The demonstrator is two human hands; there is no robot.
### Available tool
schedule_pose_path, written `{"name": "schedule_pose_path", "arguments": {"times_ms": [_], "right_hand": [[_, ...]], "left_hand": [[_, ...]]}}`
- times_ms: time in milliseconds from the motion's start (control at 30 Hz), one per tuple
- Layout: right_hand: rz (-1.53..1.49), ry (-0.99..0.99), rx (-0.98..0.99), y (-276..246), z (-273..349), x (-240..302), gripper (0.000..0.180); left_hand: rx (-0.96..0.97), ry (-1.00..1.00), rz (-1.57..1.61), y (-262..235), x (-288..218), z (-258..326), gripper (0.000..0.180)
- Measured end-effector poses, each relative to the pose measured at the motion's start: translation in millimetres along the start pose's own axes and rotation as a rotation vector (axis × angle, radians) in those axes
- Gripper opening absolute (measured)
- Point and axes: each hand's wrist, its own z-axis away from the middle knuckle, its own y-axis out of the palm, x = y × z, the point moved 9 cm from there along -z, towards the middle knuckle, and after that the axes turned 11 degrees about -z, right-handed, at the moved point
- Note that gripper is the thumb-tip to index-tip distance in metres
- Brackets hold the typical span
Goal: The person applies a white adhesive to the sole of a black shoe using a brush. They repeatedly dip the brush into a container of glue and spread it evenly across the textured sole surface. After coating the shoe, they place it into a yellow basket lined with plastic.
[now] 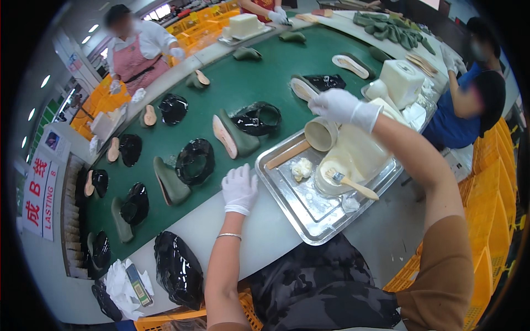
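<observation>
Both my hands wear thin white gloves. My right hand (341, 107) reaches over the tray with its fingers bent round the near end of a shoe last (303, 88). That last has a pale insole and lies beside a glossy black shoe upper (330, 83) on the green conveyor belt (221, 77). My left hand (240, 188) is held palm down above the belt's near edge, fingers stretched out, holding nothing. Nearest to it are a green last with a pale sole (225, 137) and a ring-shaped glossy black upper (195, 161).
A metal tray (301, 226) at the near edge holds a glue cup (326, 177) with a brush (358, 187) in it, and a beige cup (320, 134). More lasts and uppers line the belt. A white jug (400, 83) stands right. Co-workers stand across and at right; yellow crates (491, 209) too.
</observation>
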Motion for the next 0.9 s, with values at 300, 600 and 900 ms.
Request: {"name": "schedule_pose_path", "arguments": {"times_ms": [300,600,900], "right_hand": [[-0.094,0.123,-0.038,-2,6,-5,0.022],[-0.164,0.09,-0.07,-7,6,-10,0.022],[-0.489,0.106,-0.03,16,-4,-28,0.022]], "left_hand": [[0.274,0.209,-0.051,-11,-51,59,0.066],[0.244,0.419,0.177,-78,-126,148,0.082],[0.236,0.35,0.533,-144,-105,206,0.067]]}}
